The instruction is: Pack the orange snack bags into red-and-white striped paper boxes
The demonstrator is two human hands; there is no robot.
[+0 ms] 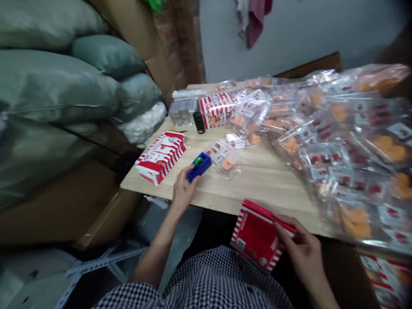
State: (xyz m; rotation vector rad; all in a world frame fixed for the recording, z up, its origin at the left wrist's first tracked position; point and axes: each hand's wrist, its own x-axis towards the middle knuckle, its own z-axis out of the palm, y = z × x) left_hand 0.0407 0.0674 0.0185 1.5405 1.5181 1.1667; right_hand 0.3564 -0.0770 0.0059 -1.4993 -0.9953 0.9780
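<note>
One red box (256, 231) in the right fingers (296, 224)

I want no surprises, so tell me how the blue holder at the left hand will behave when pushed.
With its long, blocky shape, the blue holder probably won't roll. Its straight edges suggest a stiff body, unlikely to flex. The green piece set in it looks round, so it might turn.
</note>
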